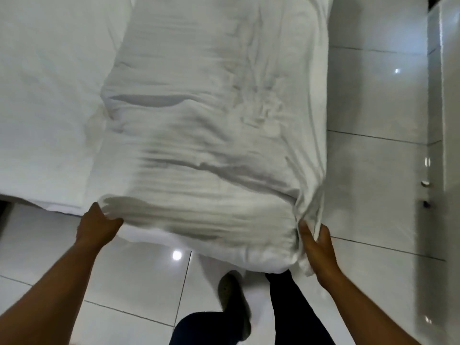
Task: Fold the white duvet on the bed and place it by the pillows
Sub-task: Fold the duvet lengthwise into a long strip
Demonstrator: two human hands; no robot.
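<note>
Seen from the head camera, a person grips the near end of a white duvet (204,145) with both bare hands at the foot of a bed (49,95). The duvet is gathered into a long, thick band whose long axis runs away from the person, from the held end at the bottom centre of the frame up toward the top edge, leaning slightly to the right. Its far end passes out of view at the top. The near end hangs clear of the mattress, over the white tiled floor (124,282).

The left hand (95,226) clamps the band's near left corner, thumb on top and fingers tucked beneath the cloth. The right hand (317,247) clutches the near right corner, its fingers (307,235) pressed into a bunched fold of fabric. Both hands are closed on the duvet.

The band lies along the right side of the bed, its right edge overhanging the floor beside a white wall (445,170). The fabric is streaked with blur, so its creases and layers may not be read exactly; it seems to be doubled over at least once.

Below the held end, the person's dark trouser legs (293,307) and one dark shoe (231,297) stand on the glossy tiles.
</note>
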